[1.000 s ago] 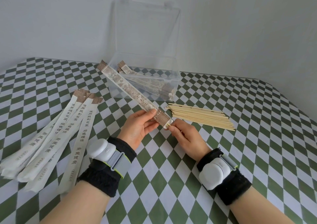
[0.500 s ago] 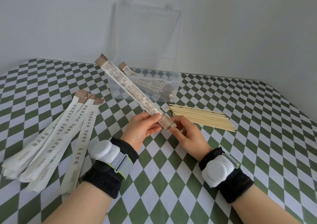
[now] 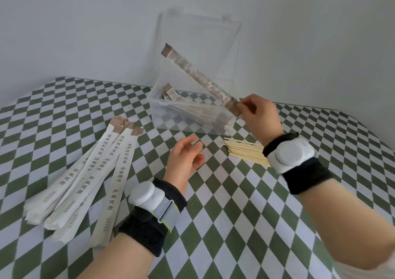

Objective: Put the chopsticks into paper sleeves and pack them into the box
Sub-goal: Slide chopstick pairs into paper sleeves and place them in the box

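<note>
Head view showed the change plainly. Half a second earlier both your hands held the filled sleeve low over the table. Now your left hand had let go and hung above it with fingers loosely spread, holding nothing. Your right hand alone pinched the sleeve by its brown patterned lower end. It had carried the sleeve up and back, so that it slanted over the open box with its far tip raised in front of the upright lid.

By my judgement this pair was fully sleeved and you were in the packing step. What remained was to lower it in beside the packed sleeves already lying there.

The sleeve looked long, narrow and stiff, pale with dark print and a brown band at each end. Motion blur hid whether the stick tips poked out, so I cannot say.

Plenty was left to do. The empty sleeves lay fanned at your left, and the bare chopsticks were stacked just in front of the box, partly behind your right wrist.
</note>
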Motion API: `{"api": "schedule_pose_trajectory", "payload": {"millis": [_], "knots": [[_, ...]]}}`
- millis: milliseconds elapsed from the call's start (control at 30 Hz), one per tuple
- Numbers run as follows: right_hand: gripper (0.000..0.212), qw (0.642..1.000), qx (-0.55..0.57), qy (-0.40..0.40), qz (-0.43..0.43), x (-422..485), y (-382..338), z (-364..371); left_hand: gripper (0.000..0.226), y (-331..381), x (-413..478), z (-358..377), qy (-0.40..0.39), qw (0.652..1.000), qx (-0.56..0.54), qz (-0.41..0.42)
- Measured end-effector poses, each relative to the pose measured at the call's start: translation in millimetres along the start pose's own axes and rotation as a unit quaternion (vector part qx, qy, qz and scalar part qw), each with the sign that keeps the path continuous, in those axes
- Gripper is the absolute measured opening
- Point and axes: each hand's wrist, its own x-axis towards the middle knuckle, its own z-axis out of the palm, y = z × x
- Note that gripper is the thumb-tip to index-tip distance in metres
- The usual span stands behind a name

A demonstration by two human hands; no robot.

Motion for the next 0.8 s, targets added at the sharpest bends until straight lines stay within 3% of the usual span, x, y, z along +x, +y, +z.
{"api": "schedule_pose_trajectory", "payload": {"millis": [167, 367, 500, 633, 800], "knots": [[0.014, 0.976, -0.206, -0.073, -0.02, 53, 7, -2, 0.016, 0, 7, -4, 0.039, 0.996, -0.072, -0.035], [0.013, 0.952, -0.259, -0.149, -0.065, 73, 4, 21, 0.012, 0, 11, -5, 0.052, 0.994, -0.084, -0.047], [0.056, 0.919, -0.3, -0.254, -0.006, 71, 2, 24, 0.012, 1, 10, -4, 0.059, 0.994, -0.076, -0.048], [0.069, 0.94, -0.253, -0.228, 0.0, 65, 4, 21, 0.012, 2, 10, -3, 0.065, 0.994, -0.074, -0.045], [0.049, 0.983, -0.123, -0.094, -0.096, 38, 3, 4, 0.013, 5, 5, -1, 0.068, 0.996, -0.053, -0.033]]}}
